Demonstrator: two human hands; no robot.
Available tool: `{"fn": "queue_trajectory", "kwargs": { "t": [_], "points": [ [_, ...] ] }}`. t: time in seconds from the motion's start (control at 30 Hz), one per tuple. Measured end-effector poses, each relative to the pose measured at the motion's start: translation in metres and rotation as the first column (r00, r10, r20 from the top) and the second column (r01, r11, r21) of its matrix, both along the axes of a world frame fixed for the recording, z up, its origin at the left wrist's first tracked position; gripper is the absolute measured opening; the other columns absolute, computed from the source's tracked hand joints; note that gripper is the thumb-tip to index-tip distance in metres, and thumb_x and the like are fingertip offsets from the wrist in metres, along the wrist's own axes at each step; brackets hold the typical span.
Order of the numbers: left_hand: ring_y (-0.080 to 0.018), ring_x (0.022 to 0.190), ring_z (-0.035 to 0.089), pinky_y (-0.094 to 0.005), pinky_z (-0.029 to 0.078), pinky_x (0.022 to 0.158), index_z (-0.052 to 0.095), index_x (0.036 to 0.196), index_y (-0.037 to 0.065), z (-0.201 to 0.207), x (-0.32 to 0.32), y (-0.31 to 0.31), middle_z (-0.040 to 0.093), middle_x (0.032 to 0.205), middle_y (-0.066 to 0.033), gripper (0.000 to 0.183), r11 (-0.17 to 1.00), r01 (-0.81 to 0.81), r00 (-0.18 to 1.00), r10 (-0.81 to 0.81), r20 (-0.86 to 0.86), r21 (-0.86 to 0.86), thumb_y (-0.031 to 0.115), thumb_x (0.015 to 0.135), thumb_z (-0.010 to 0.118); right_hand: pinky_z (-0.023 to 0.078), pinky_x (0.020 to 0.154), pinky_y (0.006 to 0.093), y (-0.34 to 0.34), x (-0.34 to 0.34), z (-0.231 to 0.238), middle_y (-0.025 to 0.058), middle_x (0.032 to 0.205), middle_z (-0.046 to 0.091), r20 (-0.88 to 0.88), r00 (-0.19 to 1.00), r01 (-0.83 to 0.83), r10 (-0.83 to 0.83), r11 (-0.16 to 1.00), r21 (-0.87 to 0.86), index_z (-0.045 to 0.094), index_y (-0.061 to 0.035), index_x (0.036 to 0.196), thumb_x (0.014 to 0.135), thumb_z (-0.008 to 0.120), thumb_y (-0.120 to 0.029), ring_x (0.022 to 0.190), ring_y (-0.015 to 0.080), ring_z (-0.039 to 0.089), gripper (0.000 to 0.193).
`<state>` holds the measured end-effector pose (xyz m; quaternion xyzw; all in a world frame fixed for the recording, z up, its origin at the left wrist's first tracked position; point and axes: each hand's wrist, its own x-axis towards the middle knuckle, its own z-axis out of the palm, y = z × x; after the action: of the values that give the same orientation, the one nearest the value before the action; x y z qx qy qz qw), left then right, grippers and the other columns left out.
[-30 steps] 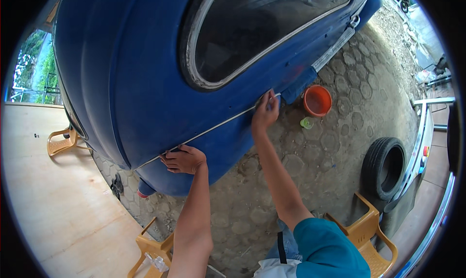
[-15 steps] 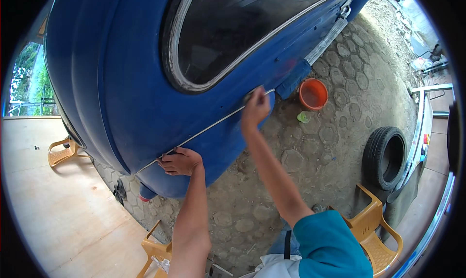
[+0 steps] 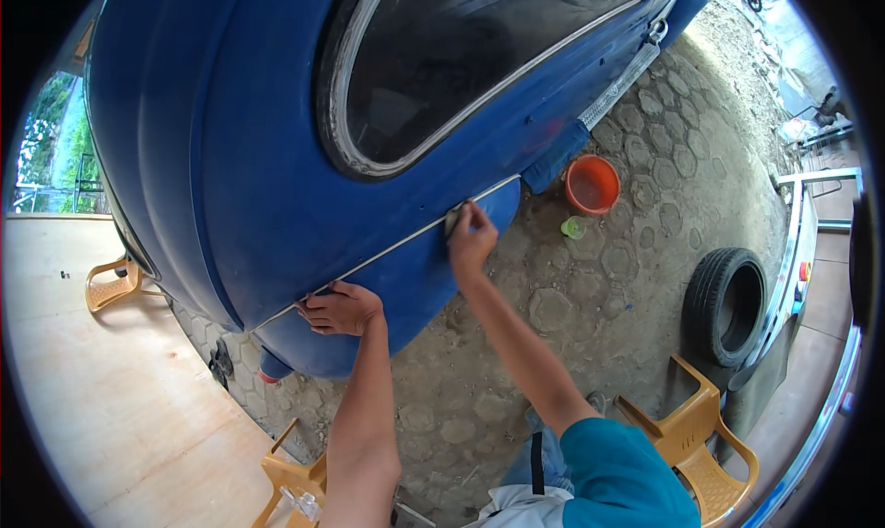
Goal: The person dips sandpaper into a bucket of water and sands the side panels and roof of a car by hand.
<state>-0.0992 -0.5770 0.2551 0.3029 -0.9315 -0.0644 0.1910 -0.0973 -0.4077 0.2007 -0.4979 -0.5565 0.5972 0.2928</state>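
A: Where's the car (image 3: 267,159), and what room is around it?

B: It fills the upper left and middle. Its rounded lower edge curves over the paving (image 3: 553,344), which spreads wide between that edge and the tyre (image 3: 701,302) at right. At left it's tighter: the board (image 3: 120,390) runs close by the car's corner, with only a narrow band of paving between.

A: Count things for me, big ones first.

B: One car, one board, one window (image 3: 461,76) showing. Three tan chairs (image 3: 696,417): one at lower right, one at lower left, one farther off beside the board. One tyre. One pale strip (image 3: 396,244), slanting across the car below the window and ending near the bucket (image 3: 576,201). One bucket, orange, with one green cup (image 3: 573,227) just beside it.

A: And the hands?

B: Two. The left hand (image 3: 341,308) lies on the car at the strip's lower part, fingers a little spread. The right hand (image 3: 472,237) is farther up the strip, fingers drawn together, pinching a small greyish pad (image 3: 452,220) at the car. I can't tell what the pad is made of.
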Motion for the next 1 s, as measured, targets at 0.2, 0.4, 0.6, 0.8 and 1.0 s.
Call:
{"fn": "queue_trajectory", "kwargs": {
  "t": [0.2, 0.4, 0.6, 0.8, 1.0],
  "points": [
    [-0.0409, 0.138, 0.033, -0.0574, 0.026, 0.11, 0.035, 0.131, -0.005, -0.007, -0.001, 0.005, 0.034, 0.145, -0.0272, 0.057, 1.0, -0.016, 1.0, 0.016, -0.002, -0.018, 0.038, 0.094, 0.031, 0.051, 0.07, 0.0391, 0.083, -0.022, 0.005, 0.0175, 0.08, 0.072, 0.245, 0.967, 0.106, -0.074, 0.987, -0.12, 0.071, 0.0056, 0.095, 0.094, 0.058, -0.02, 0.07, 0.0231, 0.067, 0.029],
    [-0.0424, 0.142, 0.027, -0.06, 0.022, 0.111, 0.037, 0.127, -0.005, 0.0, 0.0, -0.006, 0.032, 0.146, -0.0299, 0.061, 1.0, 0.025, 0.999, -0.026, -0.047, -0.015, 0.045, 0.097, 0.02, 0.052, 0.079, 0.04, 0.037, -0.001, 0.004, 0.0257, 0.092, 0.071, 0.158, 0.977, -0.146, 0.143, 0.989, 0.004, 0.072, 0.0024, 0.107, 0.094, 0.056, -0.017, 0.089, 0.0346, 0.072, 0.028],
    [-0.0394, 0.139, 0.031, -0.0562, 0.025, 0.111, 0.034, 0.133, -0.006, -0.007, 0.0, -0.001, 0.033, 0.145, -0.0274, 0.058, 0.999, -0.028, 0.999, 0.029, 0.025, -0.04, 0.038, 0.095, 0.029, 0.052, 0.081, 0.0452, 0.067, -0.011, 0.025, 0.029, 0.099, 0.068, 0.348, 0.931, -0.106, 0.111, 0.994, -0.035, 0.07, 0.0026, 0.109, 0.094, 0.051, -0.019, 0.095, 0.0419, 0.068, 0.032],
    [-0.0419, 0.139, 0.031, -0.0596, 0.025, 0.109, 0.039, 0.126, -0.005, -0.005, -0.001, 0.002, 0.035, 0.144, -0.03, 0.06, 1.0, 0.024, 0.999, -0.024, -0.041, 0.017, 0.044, 0.096, 0.021, 0.051, 0.08, 0.0498, 0.059, -0.015, 0.02, 0.0291, 0.095, 0.068, 0.365, 0.927, -0.139, 0.087, 0.983, 0.119, 0.067, 0.0088, 0.099, 0.094, 0.048, -0.018, 0.094, 0.0447, 0.067, 0.033],
    [-0.0417, 0.14, 0.03, -0.0588, 0.026, 0.109, 0.038, 0.127, -0.006, -0.003, -0.005, -0.005, 0.035, 0.144, -0.0293, 0.063, 0.999, -0.016, 1.0, 0.015, -0.027, -0.047, 0.046, 0.097, 0.017, 0.05, 0.08, 0.0486, 0.005, 0.002, 0.048, 0.0328, 0.096, 0.065, 0.174, 0.951, -0.276, 0.256, 0.956, 0.102, 0.063, 0.0094, 0.104, 0.098, 0.045, -0.013, 0.094, 0.0469, 0.064, 0.029]
  ]
}}
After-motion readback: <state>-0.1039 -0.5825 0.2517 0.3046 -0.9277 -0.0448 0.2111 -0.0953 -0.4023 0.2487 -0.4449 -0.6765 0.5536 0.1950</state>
